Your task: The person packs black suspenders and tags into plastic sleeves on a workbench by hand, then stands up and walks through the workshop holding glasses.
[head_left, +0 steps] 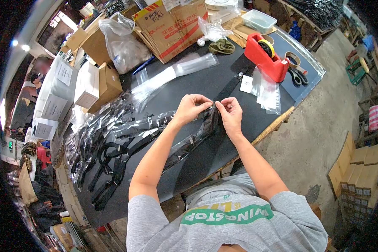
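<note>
Dark worktop [250, 122] is spreading below; the left hand [192, 108] and right hand [230, 115] are pinching one end of a clear bag [193, 140]; its long axis is slanting bodyward and leftward from them, nearer the left forearm [155, 155].

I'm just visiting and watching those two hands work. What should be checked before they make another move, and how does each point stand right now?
1. Left hand gripping the clear bag: ok, fingertips pinch its upper end.
2. Right hand gripping too: ok, pinching beside the left.
3. Bag's end sealed: cannot tell, the fingers cover it.
4. Scissors clear of the hands: ok, lying apart, beyond the red tape dispenser.
5. All black straps bagged: not ok, some lie loose on the table's left side.
</note>
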A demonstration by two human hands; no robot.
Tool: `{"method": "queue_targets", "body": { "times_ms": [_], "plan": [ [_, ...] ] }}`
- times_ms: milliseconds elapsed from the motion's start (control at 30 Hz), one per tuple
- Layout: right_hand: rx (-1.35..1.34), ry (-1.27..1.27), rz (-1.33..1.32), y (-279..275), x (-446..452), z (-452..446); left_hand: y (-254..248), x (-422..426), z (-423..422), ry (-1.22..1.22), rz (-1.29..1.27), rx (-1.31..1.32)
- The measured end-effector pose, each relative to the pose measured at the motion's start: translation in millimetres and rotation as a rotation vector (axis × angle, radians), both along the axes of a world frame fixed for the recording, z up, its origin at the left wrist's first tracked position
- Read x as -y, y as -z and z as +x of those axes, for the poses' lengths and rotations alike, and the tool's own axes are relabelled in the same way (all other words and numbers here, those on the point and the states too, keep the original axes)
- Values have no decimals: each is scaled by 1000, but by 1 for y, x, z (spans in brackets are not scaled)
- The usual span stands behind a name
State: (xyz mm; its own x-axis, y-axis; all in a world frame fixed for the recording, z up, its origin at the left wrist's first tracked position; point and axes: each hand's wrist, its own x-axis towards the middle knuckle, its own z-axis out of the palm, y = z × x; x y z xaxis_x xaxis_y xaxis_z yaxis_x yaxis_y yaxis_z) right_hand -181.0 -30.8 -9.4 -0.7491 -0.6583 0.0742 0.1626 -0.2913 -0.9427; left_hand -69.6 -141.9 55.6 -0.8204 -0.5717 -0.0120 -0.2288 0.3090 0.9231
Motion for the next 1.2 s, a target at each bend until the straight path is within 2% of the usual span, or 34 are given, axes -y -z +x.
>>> {"method": "queue_targets", "body": {
  "times_ms": [267,533,667,733,933,1167,1200],
  "plan": [
    [8,-29,-21,-4,-2,1,7,-2,-7,-114,5,-72],
    [-14,-31,-24,-8,-3,1,14,5,-8,-115,216,-68],
    [-14,-21,-22,-11,-3,3,16,4,-9,-140,243,-97],
    [2,-18,-27,-9,-3,2,22,6,-9,-163,126,-97],
    [-10,-25,-25,-11,-4,3,12,-4,-7,-229,-8,-64],
    [1,-26,-30,-10,-4,3,-2,-21,-5,-293,-86,-33],
    [8,-27,-32,-10,-4,3,0,-21,-4,-257,-237,-5]
  ]
}}
